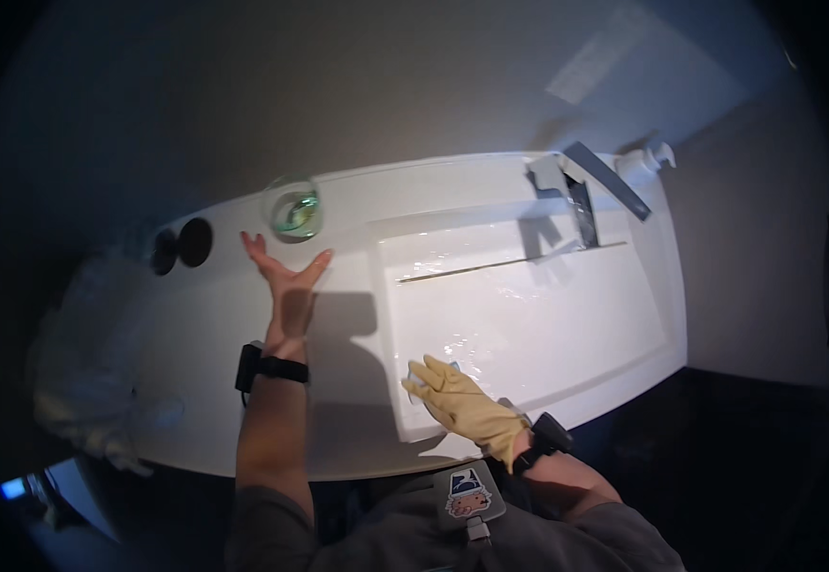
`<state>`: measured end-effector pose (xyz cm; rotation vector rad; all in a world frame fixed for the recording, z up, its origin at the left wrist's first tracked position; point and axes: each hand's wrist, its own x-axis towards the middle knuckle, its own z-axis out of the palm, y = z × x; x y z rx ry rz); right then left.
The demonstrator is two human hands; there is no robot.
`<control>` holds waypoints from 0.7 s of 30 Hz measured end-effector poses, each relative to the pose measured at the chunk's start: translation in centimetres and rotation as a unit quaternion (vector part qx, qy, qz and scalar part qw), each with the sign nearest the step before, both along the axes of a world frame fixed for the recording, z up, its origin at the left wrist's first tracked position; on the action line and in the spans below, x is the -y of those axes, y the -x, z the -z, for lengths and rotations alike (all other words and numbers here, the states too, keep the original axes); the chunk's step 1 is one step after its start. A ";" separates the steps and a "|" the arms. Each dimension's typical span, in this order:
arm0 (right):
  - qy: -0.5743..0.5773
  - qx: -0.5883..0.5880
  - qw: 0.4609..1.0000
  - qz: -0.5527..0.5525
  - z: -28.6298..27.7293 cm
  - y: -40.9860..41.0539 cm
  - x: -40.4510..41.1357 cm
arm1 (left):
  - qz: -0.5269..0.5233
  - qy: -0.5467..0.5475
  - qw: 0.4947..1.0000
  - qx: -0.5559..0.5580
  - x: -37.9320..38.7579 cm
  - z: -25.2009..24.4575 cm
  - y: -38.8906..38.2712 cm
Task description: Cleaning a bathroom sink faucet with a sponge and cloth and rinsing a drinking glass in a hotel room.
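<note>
My left hand [288, 275] is bare, its fingers spread over the white countertop [221, 357], just below a clear glass vessel [294, 213] with a greenish tint. No contact with the glass is plain. On my right hand [461, 404] is a yellow rubber glove; it presses a pale cloth or sponge [414, 390], mostly hidden under the fingers, against the near left part of the white sink basin [529, 322]. The basin is wet and glistening, with a narrow dark slot across it. A faucet [606, 182] with a flat grey lever stands at its far right.
A white pump bottle [639, 163] stands at the counter's back right corner. Two dark round objects [195, 242] lie at the far left. Whitish crumpled plastic or cloth [92, 365] covers the left end. A wall rises behind the counter.
</note>
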<state>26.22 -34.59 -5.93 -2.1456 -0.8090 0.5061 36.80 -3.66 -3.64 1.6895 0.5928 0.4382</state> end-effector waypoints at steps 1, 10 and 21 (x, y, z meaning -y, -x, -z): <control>-0.086 -0.159 0.983 -0.036 -0.5 0.3 3.0 | -0.009 0.005 1.000 0.021 -0.1 0.6 -0.7; 0.273 0.177 0.880 0.346 2.6 -14.2 33.9 | -0.088 -0.042 0.990 0.106 1.4 3.5 -5.3; 0.123 0.245 0.946 0.171 5.4 -14.5 15.9 | 0.024 0.046 0.991 0.121 5.4 0.3 -5.1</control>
